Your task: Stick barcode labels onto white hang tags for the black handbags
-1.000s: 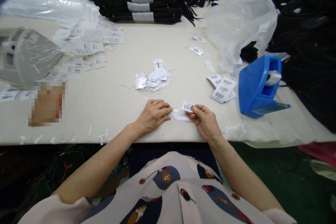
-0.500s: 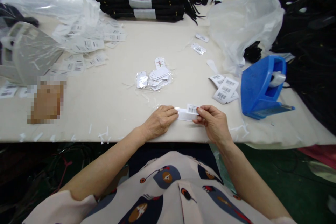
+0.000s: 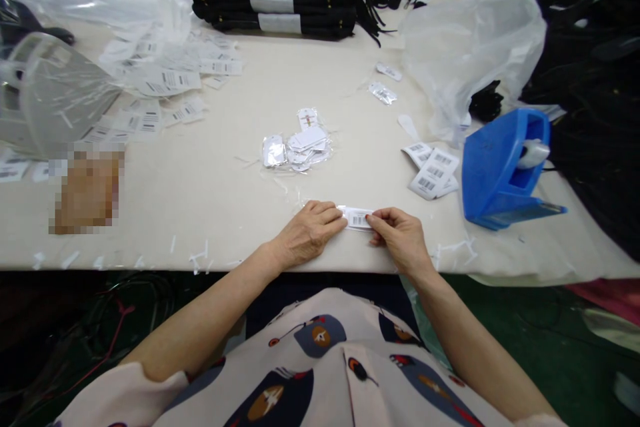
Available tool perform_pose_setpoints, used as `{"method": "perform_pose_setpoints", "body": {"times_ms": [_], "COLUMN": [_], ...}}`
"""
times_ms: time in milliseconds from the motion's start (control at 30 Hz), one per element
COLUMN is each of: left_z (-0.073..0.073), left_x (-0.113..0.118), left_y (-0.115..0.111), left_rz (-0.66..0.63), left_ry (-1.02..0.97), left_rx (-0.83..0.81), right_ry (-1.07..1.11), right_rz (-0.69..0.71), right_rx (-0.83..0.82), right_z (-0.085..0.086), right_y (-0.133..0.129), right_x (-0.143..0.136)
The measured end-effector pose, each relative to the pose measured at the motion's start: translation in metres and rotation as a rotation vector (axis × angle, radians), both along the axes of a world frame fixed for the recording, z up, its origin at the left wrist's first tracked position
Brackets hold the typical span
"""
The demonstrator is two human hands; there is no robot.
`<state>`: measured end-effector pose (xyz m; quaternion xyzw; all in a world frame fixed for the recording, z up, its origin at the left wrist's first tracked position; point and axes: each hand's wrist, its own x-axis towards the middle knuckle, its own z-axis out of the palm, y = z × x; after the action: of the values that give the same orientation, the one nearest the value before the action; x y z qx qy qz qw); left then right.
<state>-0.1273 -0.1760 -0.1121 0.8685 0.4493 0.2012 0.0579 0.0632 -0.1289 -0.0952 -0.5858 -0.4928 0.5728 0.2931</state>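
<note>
My left hand point(image 3: 313, 232) lies on the near part of the table, its fingers together and pressing on the left end of a white hang tag point(image 3: 356, 209). A small barcode sticker point(image 3: 359, 219) lies over that tag. Thumb and fingers of my right hand point(image 3: 400, 235) pinch the sticker's right end; whether it is stuck down cannot be made out. Beyond my hands is a pile of white tags point(image 3: 307, 143) with thin clear strings. To the right lie sheets of barcode stickers point(image 3: 434, 172).
A blue tape dispenser point(image 3: 493, 173) stands at the right, before a white plastic bag point(image 3: 475, 47). Black bundles with white bands point(image 3: 280, 23) are stacked at the back. At left are a grey dispenser point(image 3: 45, 90), printed labels point(image 3: 173, 82) and a blurred brown patch point(image 3: 89, 190).
My right hand has moved slightly left and brought the barcode sticker down from above the tag's right part onto its face. The left hand keeps its hold on the tag.
</note>
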Motion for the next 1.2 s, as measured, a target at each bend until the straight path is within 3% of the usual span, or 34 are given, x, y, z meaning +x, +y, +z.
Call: {"method": "perform_pose_setpoints", "body": {"times_ms": [833,1200], "left_z": [-0.0037,-0.0001], "left_x": [-0.0010,0.0007], "left_y": [-0.0003,0.0006], "left_rz": [-0.017,-0.008], "left_ry": [0.046,0.106], "left_rx": [0.023,-0.009], "right_ry": [-0.108,-0.289], "right_rz": [0.008,0.047], "right_rx": [0.073,0.159], "right_z": [-0.0034,-0.0031], "right_y": [-0.0022,-0.0046], "right_x": [-0.0027,-0.0049]}}
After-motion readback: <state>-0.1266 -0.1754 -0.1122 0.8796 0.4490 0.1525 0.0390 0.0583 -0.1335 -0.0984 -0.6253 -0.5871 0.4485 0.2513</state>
